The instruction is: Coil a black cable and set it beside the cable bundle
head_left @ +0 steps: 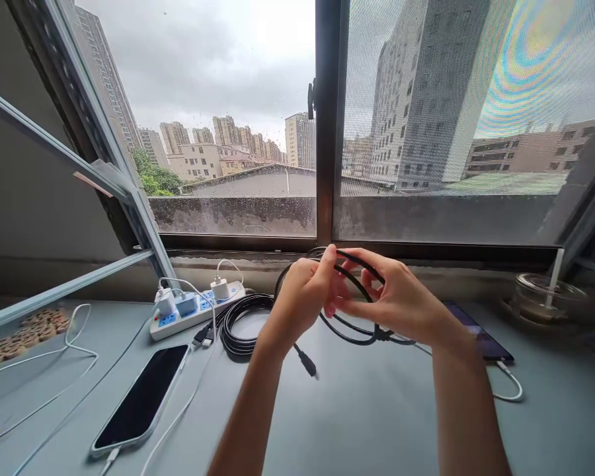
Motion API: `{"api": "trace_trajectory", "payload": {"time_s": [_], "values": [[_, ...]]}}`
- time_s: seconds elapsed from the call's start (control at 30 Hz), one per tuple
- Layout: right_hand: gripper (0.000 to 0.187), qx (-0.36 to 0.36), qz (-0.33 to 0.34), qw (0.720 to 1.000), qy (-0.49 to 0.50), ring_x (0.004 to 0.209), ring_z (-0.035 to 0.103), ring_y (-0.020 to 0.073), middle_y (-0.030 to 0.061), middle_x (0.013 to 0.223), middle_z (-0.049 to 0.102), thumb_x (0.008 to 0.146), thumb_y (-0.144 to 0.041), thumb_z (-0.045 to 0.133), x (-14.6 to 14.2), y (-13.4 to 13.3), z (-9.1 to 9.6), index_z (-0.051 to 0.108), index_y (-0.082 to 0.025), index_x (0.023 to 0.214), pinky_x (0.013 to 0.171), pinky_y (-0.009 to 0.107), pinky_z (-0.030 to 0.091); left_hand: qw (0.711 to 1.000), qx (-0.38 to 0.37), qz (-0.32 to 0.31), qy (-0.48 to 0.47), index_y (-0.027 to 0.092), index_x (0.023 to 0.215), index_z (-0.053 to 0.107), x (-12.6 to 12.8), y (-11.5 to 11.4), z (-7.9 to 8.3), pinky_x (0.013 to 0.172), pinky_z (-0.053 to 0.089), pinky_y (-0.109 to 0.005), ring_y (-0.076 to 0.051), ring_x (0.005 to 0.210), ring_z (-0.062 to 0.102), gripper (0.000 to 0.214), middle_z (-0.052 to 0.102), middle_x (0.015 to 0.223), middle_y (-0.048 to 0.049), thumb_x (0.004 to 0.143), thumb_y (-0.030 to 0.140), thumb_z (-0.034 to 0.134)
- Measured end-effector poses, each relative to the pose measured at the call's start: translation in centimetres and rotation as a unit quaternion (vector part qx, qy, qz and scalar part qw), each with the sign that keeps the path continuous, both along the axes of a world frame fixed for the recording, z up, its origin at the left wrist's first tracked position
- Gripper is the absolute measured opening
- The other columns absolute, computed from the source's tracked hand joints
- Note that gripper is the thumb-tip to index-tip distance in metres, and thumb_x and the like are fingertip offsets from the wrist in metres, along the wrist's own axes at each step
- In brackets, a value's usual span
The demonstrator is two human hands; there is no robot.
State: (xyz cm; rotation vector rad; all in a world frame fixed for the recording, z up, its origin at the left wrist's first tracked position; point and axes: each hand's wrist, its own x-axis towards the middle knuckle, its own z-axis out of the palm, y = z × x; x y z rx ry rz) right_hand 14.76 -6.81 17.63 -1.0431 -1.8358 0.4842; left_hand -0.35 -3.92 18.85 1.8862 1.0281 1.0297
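Above the table, my left hand [305,291] is closed round a looped black cable [350,332], its thumb pressed on the strands. My right hand [391,291] grips the loops from the other side, with thumb and fingers curved about the strands. Below my left hand a black plug end [307,363] hangs down. To the left, a second coiled black cable [234,334] lies on the table, with its dark connector [201,335] beside it. Some of my fingertips are hidden behind the loops.
A white power strip [198,311] with chargers stands near the window wall. A smartphone [143,396] with a white cord lies at left on the table [347,430]. At right are a dark tablet-like device [480,334] and a lidded cup with a straw [545,297]. A metal frame [143,218] rises at left.
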Motion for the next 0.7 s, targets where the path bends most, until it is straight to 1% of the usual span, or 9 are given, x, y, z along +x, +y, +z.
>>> {"api": "trace_trajectory", "payload": {"time_s": [0.07,0.13,0.23,0.3,0.37,0.43,0.53,0.6,0.7], "values": [[0.045,0.027,-0.038,0.999,-0.018,0.055,0.042,0.007,-0.0002,0.09,0.066,0.077,-0.031,0.067,0.1,0.4,-0.2,0.06,-0.023,0.12,0.049,0.02,0.042,1.0,-0.001,-0.01,-0.002,0.014,0.052,0.064,-0.2,0.4,0.0,0.04,0.034,-0.02,-0.009,0.035,0.047,0.062,0.053,0.038,-0.0025,0.091,0.05,0.033],[0.038,0.041,-0.046,0.998,-0.01,0.061,0.051,0.0086,0.0002,0.096,0.068,0.082,-0.031,0.061,0.3,1.0,-0.5,0.062,-0.023,0.119,0.056,0.021,0.047,1.0,0.02,-0.014,0.003,0.013,0.052,0.063,-0.4,0.6,0.1,0.043,0.037,-0.021,-0.01,0.039,0.05,0.06,0.056,0.042,-0.0035,0.09,0.05,0.036],[0.032,0.054,-0.042,0.998,0.017,0.085,0.063,0.0128,0.0001,0.105,0.069,0.085,-0.03,0.059,0.7,1.7,-0.8,0.065,-0.023,0.116,0.074,0.023,0.052,0.997,0.067,-0.033,0.013,0.013,0.052,0.062,-1.2,0.3,0.5,0.048,0.04,-0.021,-0.011,0.048,0.055,0.055,0.06,0.049,-0.0048,0.088,0.05,0.043],[0.031,0.063,-0.058,0.996,0.032,0.095,0.064,0.0151,0.0001,0.108,0.069,0.085,-0.029,0.059,1.1,1.9,-0.9,0.066,-0.023,0.114,0.082,0.025,0.052,0.995,0.089,-0.051,0.008,0.014,0.066,0.067,-1.9,-0.2,0.9,0.05,0.041,-0.022,-0.012,0.051,0.056,0.045,0.062,0.055,-0.0033,0.087,0.049,0.049],[0.031,0.07,-0.082,0.993,0.043,0.097,0.065,0.0163,0.0003,0.107,0.07,0.084,-0.027,0.06,1.5,2.0,-1.0,0.067,-0.023,0.113,0.086,0.027,0.052,0.991,0.124,-0.049,-0.012,0.016,0.086,0.069,-2.6,-0.6,1.3,0.055,0.043,-0.023,-0.012,0.055,0.057,0.032,0.063,0.06,-0.0012,0.084,0.046,0.056],[0.031,0.08,-0.098,0.99,0.057,0.095,0.066,0.0169,0.0004,0.105,0.071,0.082,-0.023,0.062,1.8,1.9,-0.9,0.067,-0.023,0.113,0.086,0.028,0.054,0.98,0.194,-0.023,-0.03,0.019,0.104,0.065,-3.3,-0.6,1.5,0.069,0.047,-0.025,-0.013,0.067,0.061,0.032,0.066,0.072,-0.0012,0.08,0.041,0.064],[0.035,0.095,-0.099,0.987,0.081,0.095,0.067,0.0177,0.0011,0.103,0.071,0.079,-0.015,0.062,2.0,1.6,-0.7,0.067,-0.022,0.113,0.086,0.029,0.055,0.957,0.289,0.011,0.003,0.024,0.122,0.055,-3.5,0.1,1.1,0.095,0.041,-0.031,-0.019,0.106,0.057,0.054,0.063,0.113,-0.0061,0.073,0.038,0.072],[0.037,0.11,-0.087,0.985,0.098,0.095,0.068,0.0177,0.0015,0.103,0.071,0.077,-0.012,0.061,1.8,1.3,-0.5,0.067,-0.022,0.113,0.086,0.03,0.056,0.955,0.292,0.015,0.039,0.025,0.129,0.049,-3.0,1.2,0.3,0.101,0.037,-0.034,-0.022,0.119,0.049,0.064,0.054,0.13,-0.0079,0.071,0.038,0.073],[0.038,0.155,-0.083,0.977,0.119,0.091,0.068,0.0172,0.0014,0.102,0.071,0.077,-0.012,0.062,1.6,1.1,-0.3,0.067,-0.025,0.112,0.082,0.029,0.057,0.969,0.245,0.027,0.025,0.021,0.121,0.055,-1.6,3.1,-1.1,0.095,0.041,-0.032,-0.02,0.11,0.056,0.05,0.062,0.118,-0.0077,0.075,0.037,0.068]]}}
